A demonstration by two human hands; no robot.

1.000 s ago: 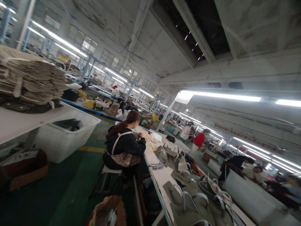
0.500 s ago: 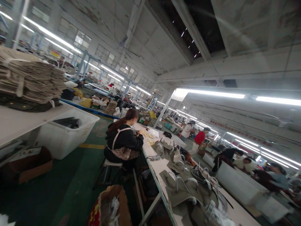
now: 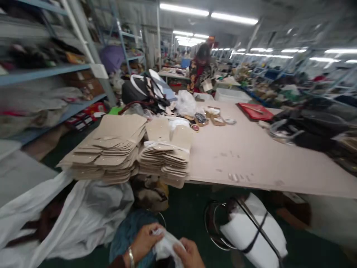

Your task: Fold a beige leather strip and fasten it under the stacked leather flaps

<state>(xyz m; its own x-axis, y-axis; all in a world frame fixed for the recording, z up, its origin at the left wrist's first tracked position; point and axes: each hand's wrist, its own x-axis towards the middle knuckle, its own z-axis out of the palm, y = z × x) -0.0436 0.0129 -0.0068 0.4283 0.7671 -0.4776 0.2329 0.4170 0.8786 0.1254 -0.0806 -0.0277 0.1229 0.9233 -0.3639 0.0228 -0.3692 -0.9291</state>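
Note:
Low in the head view, my left hand pinches the edge of a thin, crumpled white plastic bag. My right hand grips the same bag from the other side, thumb on top. Something dark shows at the bag's lower part, too little of it to name. A blue bundle lies just left of and below my left hand. Above the hands, at the table's near edge, sit stacks of beige cut panels, one tied with a white strip, and a wider stack beside it.
The pale worktable runs off to the right, bearing a red tray and black bags. A stool with a white bundle stands below it. Shelves line the left. A person stands beyond the table.
My view has swung to a different part of the workshop and tipped lower. Both my hands, out of view before, now show with the white plastic bag between them.

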